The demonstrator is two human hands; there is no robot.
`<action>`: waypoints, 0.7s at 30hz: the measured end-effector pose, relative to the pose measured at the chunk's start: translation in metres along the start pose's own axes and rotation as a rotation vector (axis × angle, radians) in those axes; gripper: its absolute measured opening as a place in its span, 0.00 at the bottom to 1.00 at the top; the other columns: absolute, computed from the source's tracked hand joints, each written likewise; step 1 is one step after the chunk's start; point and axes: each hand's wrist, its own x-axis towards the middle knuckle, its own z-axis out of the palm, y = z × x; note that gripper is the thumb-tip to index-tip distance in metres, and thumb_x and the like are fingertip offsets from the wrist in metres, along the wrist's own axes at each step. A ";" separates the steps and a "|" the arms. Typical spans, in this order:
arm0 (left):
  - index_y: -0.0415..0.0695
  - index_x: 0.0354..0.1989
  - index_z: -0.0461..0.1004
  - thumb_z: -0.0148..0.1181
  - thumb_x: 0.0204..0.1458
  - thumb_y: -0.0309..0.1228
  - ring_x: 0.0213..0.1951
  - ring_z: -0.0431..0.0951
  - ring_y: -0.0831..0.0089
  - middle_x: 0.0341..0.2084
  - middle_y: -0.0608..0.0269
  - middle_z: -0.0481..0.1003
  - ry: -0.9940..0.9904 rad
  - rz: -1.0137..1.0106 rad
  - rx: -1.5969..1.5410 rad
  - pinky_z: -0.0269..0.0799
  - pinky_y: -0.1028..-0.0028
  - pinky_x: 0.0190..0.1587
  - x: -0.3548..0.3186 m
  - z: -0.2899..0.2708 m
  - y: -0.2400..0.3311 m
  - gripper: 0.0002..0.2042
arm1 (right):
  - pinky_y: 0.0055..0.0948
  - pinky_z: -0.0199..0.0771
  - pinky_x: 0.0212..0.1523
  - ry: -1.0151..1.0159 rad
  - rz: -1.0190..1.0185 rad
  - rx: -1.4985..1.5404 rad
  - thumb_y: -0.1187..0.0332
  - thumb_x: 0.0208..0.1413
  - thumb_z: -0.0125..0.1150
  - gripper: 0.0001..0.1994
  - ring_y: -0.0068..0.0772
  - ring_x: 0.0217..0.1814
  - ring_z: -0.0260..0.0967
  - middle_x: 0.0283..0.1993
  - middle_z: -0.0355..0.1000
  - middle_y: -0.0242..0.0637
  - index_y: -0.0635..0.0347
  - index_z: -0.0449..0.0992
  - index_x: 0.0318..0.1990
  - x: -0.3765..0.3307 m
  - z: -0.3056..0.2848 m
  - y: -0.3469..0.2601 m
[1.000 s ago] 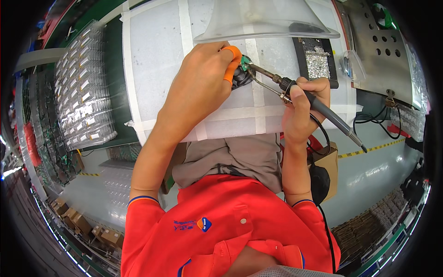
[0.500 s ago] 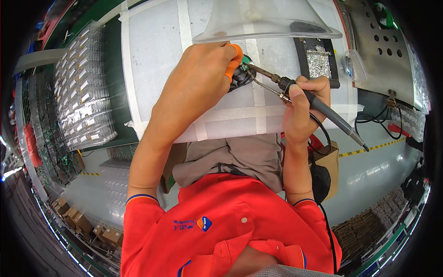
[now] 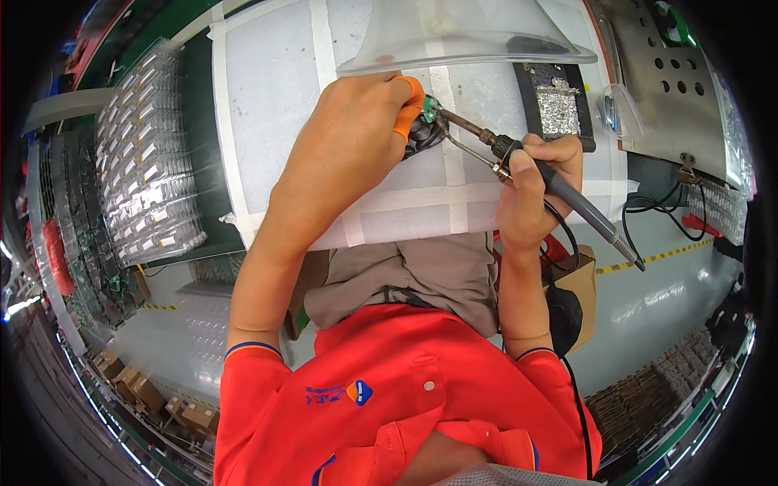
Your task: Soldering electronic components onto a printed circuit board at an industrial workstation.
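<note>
My left hand (image 3: 352,138) is closed over the work spot, with orange finger cots (image 3: 412,101) on its fingers. At its fingertips is a small green circuit board (image 3: 430,105), which it appears to pinch. Bundled black wire or cable (image 3: 423,138) lies just below the board, partly hidden by the fingers. My right hand (image 3: 527,198) grips a soldering iron (image 3: 583,202) by its dark grey handle. The iron's tip points left and meets the board's edge. A thin metal feed tube (image 3: 470,151) runs beneath the iron toward the same spot.
A clear funnel-shaped hood (image 3: 470,53) hangs over the far side of the white taped work surface (image 3: 275,105). Behind my right hand sits a black tray (image 3: 587,121) of silvery scraps. Stacked clear plastic trays (image 3: 150,154) stand left; a perforated metal box (image 3: 673,89) stands right.
The green board has shifted slightly and shows more clearly beside the iron's tip. My right hand and the soldering iron have moved only a little.
</note>
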 end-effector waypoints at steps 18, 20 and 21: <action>0.34 0.31 0.75 0.59 0.47 0.20 0.27 0.71 0.57 0.28 0.55 0.72 0.002 -0.060 0.004 0.67 0.67 0.32 -0.003 0.002 0.002 0.04 | 0.15 0.50 0.24 -0.104 -0.033 -0.104 0.78 0.52 0.55 0.08 0.13 0.23 0.49 0.22 0.56 0.27 0.61 0.61 0.32 -0.005 -0.002 0.002; 0.34 0.31 0.75 0.59 0.47 0.21 0.27 0.71 0.57 0.28 0.55 0.72 0.006 -0.053 0.007 0.67 0.67 0.31 -0.003 0.003 0.001 0.04 | 0.15 0.50 0.24 -0.067 -0.035 -0.080 0.78 0.52 0.55 0.07 0.13 0.23 0.49 0.22 0.56 0.27 0.61 0.61 0.32 -0.004 0.001 0.000; 0.34 0.31 0.75 0.60 0.47 0.21 0.26 0.71 0.57 0.28 0.55 0.72 0.013 -0.047 0.010 0.67 0.67 0.31 -0.002 0.003 0.001 0.04 | 0.15 0.50 0.24 -0.032 -0.037 -0.054 0.78 0.52 0.55 0.07 0.13 0.23 0.49 0.22 0.56 0.27 0.61 0.61 0.32 -0.003 0.003 0.000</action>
